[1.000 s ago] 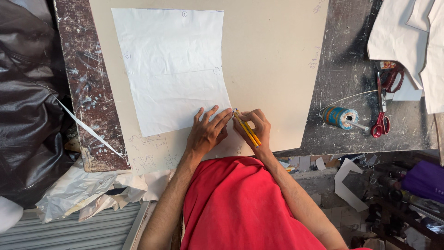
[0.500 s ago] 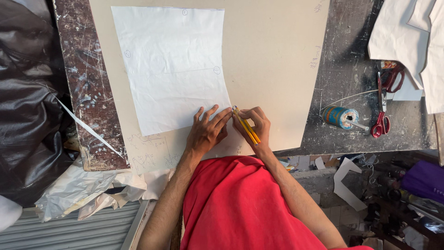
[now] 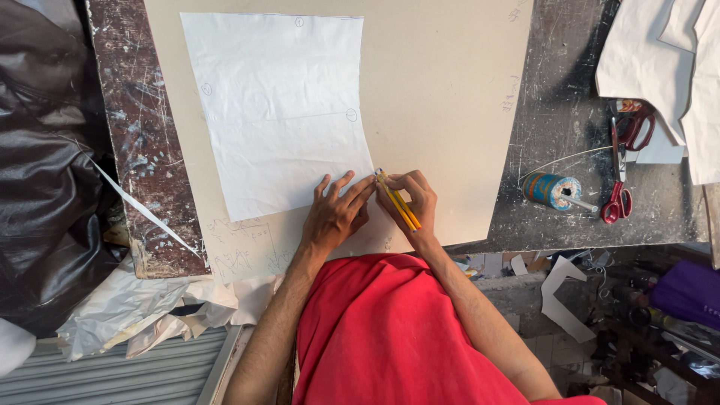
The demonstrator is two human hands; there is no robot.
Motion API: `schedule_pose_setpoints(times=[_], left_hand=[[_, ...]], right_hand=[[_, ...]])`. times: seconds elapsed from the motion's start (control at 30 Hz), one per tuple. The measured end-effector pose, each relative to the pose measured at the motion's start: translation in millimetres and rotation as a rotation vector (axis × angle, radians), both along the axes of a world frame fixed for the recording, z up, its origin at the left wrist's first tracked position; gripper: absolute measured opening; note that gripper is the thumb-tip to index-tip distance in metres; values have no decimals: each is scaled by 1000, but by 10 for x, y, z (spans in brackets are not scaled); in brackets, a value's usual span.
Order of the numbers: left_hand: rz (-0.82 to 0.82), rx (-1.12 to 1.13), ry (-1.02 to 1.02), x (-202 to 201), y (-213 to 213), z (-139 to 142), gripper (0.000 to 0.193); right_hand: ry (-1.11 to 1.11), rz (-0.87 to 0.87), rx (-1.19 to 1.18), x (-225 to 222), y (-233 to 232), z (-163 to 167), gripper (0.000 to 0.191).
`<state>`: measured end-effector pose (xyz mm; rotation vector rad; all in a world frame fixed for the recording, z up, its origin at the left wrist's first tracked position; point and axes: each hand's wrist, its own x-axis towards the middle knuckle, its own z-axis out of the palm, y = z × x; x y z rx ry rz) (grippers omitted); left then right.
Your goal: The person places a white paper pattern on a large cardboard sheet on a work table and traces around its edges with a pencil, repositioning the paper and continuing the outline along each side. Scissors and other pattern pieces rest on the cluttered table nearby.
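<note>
In the head view, the right hand point(image 3: 411, 196) is gripping a yellow pencil point(image 3: 397, 199), its fingers closed around the shaft and the tip touching the lower right corner of a white paper sheet point(image 3: 281, 112). The left hand point(image 3: 337, 214) is lying open, fingers spread, pressing down that same corner just beside the pencil tip. The sheet is lying flat on a large beige cardboard sheet point(image 3: 442, 97), which is covering the middle of the worktop point(image 3: 555, 112) and reaching its near edge. Faint pencil sketches are showing on the cardboard near its near left corner.

No open containers are showing. Toward the worktop's right side, a blue spool of thread point(image 3: 551, 189) is lying on its side, with red-handled scissors point(image 3: 621, 169) just beside it. White cut pieces point(image 3: 660, 52) are overlapping the far right corner.

The worktop itself is dark, scratched and paint-flecked. Black glossy material point(image 3: 45, 172) is hanging off its left edge, and crumpled white scraps point(image 3: 135, 311) are piling below the near left corner. The person is wearing a red shirt point(image 3: 390, 337).
</note>
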<state>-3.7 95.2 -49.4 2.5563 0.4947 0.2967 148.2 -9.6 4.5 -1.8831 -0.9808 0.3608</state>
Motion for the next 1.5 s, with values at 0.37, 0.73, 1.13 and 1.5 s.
schedule_pose_setpoints(times=[0.37, 0.73, 1.13, 1.5], left_hand=[[-13, -23, 0, 5, 1, -24, 53], [-11, -36, 5, -2, 10, 12, 56], [-24, -24, -46, 40, 81, 11, 44], [55, -59, -229, 295, 526, 168, 35]], right_hand=[[-33, -3, 4, 3, 75, 23, 19], [-27, -3, 32, 16, 139, 32, 20], [-32, -19, 47, 17, 225, 33, 19], [-41, -13, 42, 25, 263, 17, 20]])
